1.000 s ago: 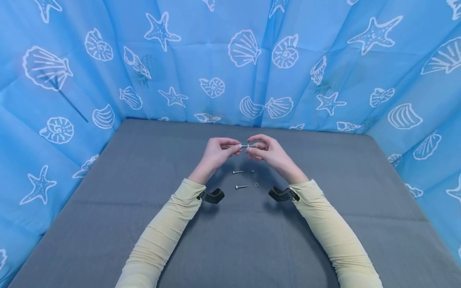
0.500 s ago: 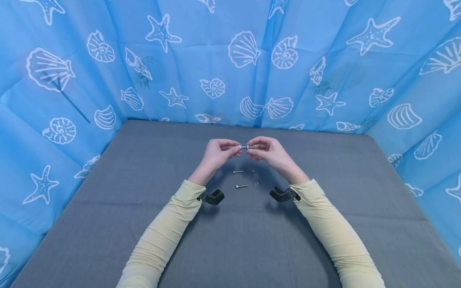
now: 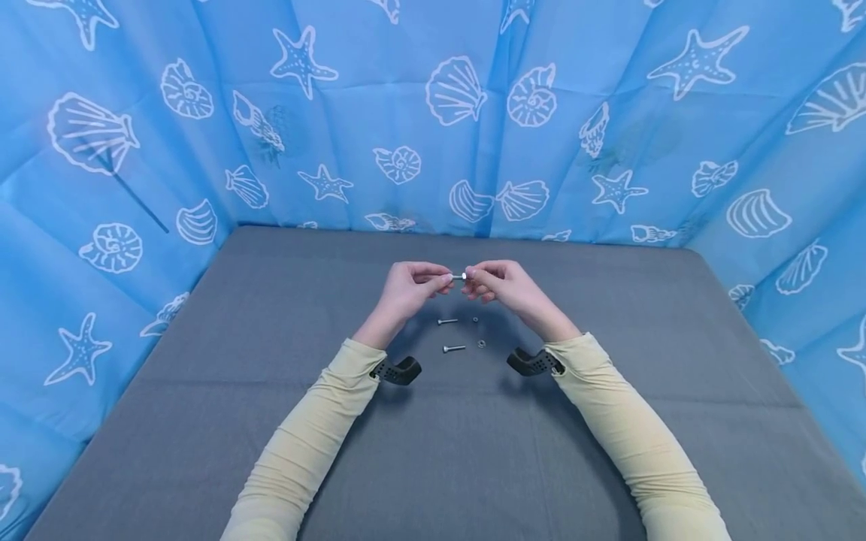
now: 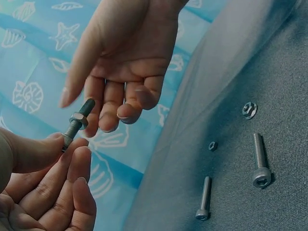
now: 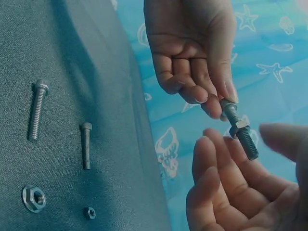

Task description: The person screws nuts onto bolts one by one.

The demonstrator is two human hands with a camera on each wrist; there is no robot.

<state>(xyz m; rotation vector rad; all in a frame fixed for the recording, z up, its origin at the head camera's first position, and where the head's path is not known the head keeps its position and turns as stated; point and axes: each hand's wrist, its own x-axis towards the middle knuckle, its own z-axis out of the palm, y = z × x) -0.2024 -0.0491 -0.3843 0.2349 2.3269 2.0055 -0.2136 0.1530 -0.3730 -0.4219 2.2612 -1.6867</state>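
My left hand [image 3: 409,287] pinches a metal bolt [image 4: 86,107] by its head end, between thumb and fingertips, above the table. A hex nut [image 4: 79,119] sits partway along the bolt's thread, and the bolt's end sticks out beyond it. My right hand [image 3: 504,285] is at the nut's side. In the right wrist view, its thumb stands apart from the bolt, and its loosely bent fingers [image 5: 231,173] lie behind and below the nut [image 5: 239,126]. The bolt head is mostly covered by the left fingertips.
On the grey cloth-covered table [image 3: 433,451] lie a larger socket-head bolt [image 4: 260,161] and a smaller one [image 4: 205,197]. Beside them are a flanged nut [image 5: 34,198] and a small nut [image 5: 89,212]. A blue shell-patterned curtain [image 3: 406,113] hangs around the table.
My right thumb and fingers shift around the nut: the index finger, raised at first, comes down, and the thumb moves up. My left hand keeps its hold on the bolt, almost still.
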